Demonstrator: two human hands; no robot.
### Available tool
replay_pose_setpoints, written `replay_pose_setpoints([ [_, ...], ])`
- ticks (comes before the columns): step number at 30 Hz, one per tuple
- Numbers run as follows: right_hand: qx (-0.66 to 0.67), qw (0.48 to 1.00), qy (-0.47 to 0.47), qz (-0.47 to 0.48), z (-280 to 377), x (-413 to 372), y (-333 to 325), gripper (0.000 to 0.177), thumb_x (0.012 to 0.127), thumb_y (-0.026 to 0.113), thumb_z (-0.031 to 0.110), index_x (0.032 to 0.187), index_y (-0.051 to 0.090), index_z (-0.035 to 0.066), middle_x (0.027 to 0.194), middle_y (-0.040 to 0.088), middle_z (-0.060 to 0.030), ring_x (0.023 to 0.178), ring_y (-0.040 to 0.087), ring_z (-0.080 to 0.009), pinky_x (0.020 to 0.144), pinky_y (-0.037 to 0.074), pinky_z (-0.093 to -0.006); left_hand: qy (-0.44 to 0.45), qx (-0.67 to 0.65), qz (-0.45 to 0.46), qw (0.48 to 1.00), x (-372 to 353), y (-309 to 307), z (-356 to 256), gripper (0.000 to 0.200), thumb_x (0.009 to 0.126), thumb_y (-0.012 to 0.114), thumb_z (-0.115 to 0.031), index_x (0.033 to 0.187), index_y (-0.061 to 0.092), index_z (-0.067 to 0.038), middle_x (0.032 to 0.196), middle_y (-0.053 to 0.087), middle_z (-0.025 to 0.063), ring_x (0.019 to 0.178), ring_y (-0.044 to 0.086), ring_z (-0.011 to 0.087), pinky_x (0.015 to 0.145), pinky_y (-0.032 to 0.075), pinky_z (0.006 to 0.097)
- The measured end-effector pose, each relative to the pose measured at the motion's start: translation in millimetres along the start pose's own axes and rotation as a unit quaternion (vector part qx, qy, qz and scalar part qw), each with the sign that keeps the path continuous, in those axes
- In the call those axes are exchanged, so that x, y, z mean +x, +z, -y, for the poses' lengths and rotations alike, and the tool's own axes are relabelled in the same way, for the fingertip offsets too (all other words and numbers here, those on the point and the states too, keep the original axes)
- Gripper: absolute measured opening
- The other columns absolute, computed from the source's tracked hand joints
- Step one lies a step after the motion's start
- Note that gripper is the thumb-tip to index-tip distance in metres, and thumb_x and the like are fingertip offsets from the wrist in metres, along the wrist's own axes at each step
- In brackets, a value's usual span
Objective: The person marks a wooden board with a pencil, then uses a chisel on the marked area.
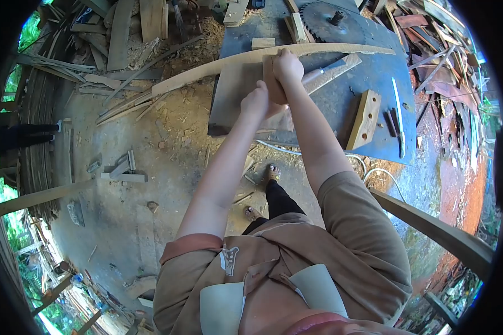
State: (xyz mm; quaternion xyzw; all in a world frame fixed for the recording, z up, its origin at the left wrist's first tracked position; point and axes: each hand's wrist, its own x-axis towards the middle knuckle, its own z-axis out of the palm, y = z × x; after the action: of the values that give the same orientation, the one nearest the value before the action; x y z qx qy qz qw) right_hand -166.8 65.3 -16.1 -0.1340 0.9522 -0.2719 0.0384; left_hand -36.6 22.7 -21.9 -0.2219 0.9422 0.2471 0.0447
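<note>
Both my hands are over the near left part of the dark worktable. My right hand (288, 67) is closed over the top of a brown wooden block (270, 75). Lower down, my left hand (255, 102) grips the same block, its thumb pointing up and its other fingers partly hidden. Beneath the block lies a flat, wide board (232, 89). Just behind it, a long curved wooden strip (207, 68) crosses the table and sticks out past its left edge. A tool with a pale handle (314, 75) lies right of my right hand, partly covered.
On the worktable (330, 123) are a circular saw blade (321, 21), a wooden piece with holes (365, 120) and a long thin metal strip (398, 114). Scrap wood (120, 36) piles up at the back left. A person's dark-clothed legs (28, 135) show far left.
</note>
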Motion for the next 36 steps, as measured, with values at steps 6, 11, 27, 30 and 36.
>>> replay_pose_setpoints([
  [6, -0.009, 1.000, -0.012, -0.009, 7, 34, 1, 0.030, 0.085, 0.036, 0.025, 0.098, 0.055, 0.006, 0.102, 0.057, -0.0133, 0.088, 0.059, -0.0303, 0.075, 0.047, -0.0411, 0.003, 0.024, -0.004, 1.000, 38, -11, -3, 0.017, 0.083, 0.038, -0.012, 0.094, 0.036, 0.001, 0.082, 0.061, 0.0238, 0.079, 0.062, 0.0338, 0.066, 0.050, 0.0431],
  [11, 0.003, 1.000, -0.013, -0.004, 4, 18, -4, 0.029, 0.083, 0.038, 0.025, 0.099, 0.055, 0.007, 0.104, 0.057, -0.0134, 0.089, 0.059, -0.0304, 0.075, 0.047, -0.0407, 0.003, 0.011, 0.018, 1.000, 16, -15, -9, 0.019, 0.083, 0.040, -0.013, 0.094, 0.035, 0.001, 0.084, 0.060, 0.0247, 0.083, 0.061, 0.0348, 0.069, 0.049, 0.0429],
  [27, 0.013, 1.000, 0.016, 0.006, -22, -114, -18, 0.028, 0.083, 0.038, 0.026, 0.097, 0.053, 0.006, 0.106, 0.056, -0.0128, 0.089, 0.058, -0.0332, 0.075, 0.045, -0.0433, 0.284, 0.350, -0.169, 0.876, -64, 112, 52, 0.012, 0.071, 0.052, -0.012, 0.061, 0.055, -0.017, 0.057, 0.049, -0.0073, 0.043, 0.045, 0.0116, 0.040, 0.027, 0.0275],
  [30, 0.015, 1.000, 0.007, -0.017, -16, -102, -17, 0.028, 0.084, 0.037, 0.025, 0.098, 0.054, 0.007, 0.106, 0.056, -0.0124, 0.089, 0.058, -0.0321, 0.075, 0.046, -0.0427, 0.114, 0.014, -0.023, 0.993, -77, 50, 16, 0.054, 0.067, 0.062, -0.038, 0.087, 0.037, 0.006, 0.071, 0.060, 0.0265, 0.076, 0.062, 0.0366, 0.068, 0.050, 0.0406],
  [36, -0.016, 1.000, -0.012, -0.009, -4, -31, 0, 0.030, 0.084, 0.036, 0.025, 0.101, 0.054, 0.008, 0.104, 0.057, -0.0121, 0.088, 0.059, -0.0294, 0.074, 0.047, -0.0397, 0.061, -0.011, 0.023, 0.998, -11, 31, 22, 0.061, 0.062, 0.066, -0.042, 0.091, 0.038, 0.004, 0.084, 0.061, 0.0251, 0.085, 0.060, 0.0350, 0.075, 0.048, 0.0404],
])
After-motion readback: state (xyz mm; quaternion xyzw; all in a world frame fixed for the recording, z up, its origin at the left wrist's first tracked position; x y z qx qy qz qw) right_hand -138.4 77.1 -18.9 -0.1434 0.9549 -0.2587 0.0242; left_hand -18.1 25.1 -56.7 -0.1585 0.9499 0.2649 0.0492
